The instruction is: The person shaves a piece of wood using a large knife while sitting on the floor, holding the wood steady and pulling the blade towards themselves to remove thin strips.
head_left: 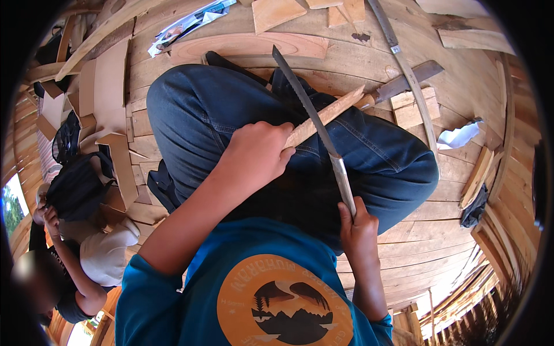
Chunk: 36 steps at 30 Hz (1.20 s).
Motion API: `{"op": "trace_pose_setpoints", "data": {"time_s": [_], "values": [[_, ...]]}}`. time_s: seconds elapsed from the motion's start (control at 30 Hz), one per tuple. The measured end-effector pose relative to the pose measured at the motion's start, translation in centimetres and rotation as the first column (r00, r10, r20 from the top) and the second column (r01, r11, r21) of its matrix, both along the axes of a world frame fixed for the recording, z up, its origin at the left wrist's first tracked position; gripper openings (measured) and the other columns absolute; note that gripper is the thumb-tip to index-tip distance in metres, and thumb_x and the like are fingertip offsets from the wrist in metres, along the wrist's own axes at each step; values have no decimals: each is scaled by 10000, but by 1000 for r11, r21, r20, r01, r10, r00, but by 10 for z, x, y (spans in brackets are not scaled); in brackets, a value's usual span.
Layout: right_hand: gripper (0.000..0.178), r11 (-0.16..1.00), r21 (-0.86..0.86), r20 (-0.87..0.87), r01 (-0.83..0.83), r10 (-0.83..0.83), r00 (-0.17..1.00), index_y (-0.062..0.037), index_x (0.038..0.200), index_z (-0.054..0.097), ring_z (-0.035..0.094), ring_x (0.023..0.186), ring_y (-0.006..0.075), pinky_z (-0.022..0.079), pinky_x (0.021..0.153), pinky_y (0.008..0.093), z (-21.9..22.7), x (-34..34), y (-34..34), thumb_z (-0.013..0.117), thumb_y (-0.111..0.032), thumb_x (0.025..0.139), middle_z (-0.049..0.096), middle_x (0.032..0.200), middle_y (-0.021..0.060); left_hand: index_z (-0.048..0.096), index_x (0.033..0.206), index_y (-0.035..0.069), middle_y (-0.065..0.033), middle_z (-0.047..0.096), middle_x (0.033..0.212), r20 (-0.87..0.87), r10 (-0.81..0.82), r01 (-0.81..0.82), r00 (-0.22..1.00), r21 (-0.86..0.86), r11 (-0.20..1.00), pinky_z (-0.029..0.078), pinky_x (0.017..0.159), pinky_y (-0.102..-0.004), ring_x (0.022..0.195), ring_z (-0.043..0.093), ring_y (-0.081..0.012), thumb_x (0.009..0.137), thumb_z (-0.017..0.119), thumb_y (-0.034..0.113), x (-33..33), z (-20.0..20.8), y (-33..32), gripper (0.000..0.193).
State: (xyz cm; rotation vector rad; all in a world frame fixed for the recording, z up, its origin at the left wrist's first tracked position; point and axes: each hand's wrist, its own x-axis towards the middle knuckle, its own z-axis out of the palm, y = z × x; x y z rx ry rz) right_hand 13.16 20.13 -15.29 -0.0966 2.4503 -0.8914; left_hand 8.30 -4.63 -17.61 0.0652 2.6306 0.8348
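Note:
I sit cross-legged on a plank floor. My left hand (262,153) grips the near end of a rough wooden stick (329,117), which slants up and to the right above my lap. In my right hand (359,226) is the pale handle of a long knife (311,109). Its dark, narrow blade points up and away and crosses over the stick, near the stick's middle; whether the edge touches the wood I cannot tell. Beyond the stick's far end, on the floor by my right knee, lies a broad-bladed machete (410,79) with a wooden handle.
Another long blade with a pale wooden handle (416,95) lies across the machete. Wood blocks (415,108), a curved board (254,47) and crumpled white paper (459,135) are around me. At left are an opened cardboard box (118,167) and another person (81,265) holding a black bag (81,187).

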Motion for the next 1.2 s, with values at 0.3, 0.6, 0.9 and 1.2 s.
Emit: {"op": "trace_pose_setpoints", "data": {"time_s": [0.3,0.6,0.9,1.2], "values": [[146,994,103,100,38,-48,994,-39,905,547,616,536,406,413,432,435,26,38,41,644,-130,967,553,571,197,641,951,25,-194,646,702,7,-18,19,1000,-12,1000,537,640,-471,698,661,-390,826,744,172,-2,1,1,219],[149,1000,20,29,23,-24,999,-39,903,548,611,572,439,420,444,461,3,14,8,652,-130,960,566,586,211,649,950,33,-200,654,729,30,3,-2,1000,-32,999,532,657,-469,724,660,-389,831,743,179,-3,1,0,211],[179,995,64,-44,-81,84,996,-41,890,539,615,516,385,423,427,440,4,2,5,656,-157,961,555,554,171,623,898,19,-189,637,693,-11,-8,7,1000,-59,998,535,646,-460,704,662,-385,807,756,155,2,-2,8,211],[130,998,60,55,-30,27,998,-50,938,556,627,563,410,438,448,441,21,14,11,635,-145,975,570,596,199,586,862,58,-136,618,642,-56,9,-9,998,-1,1000,527,582,-444,646,652,-357,814,739,132,13,1,12,177]]}}
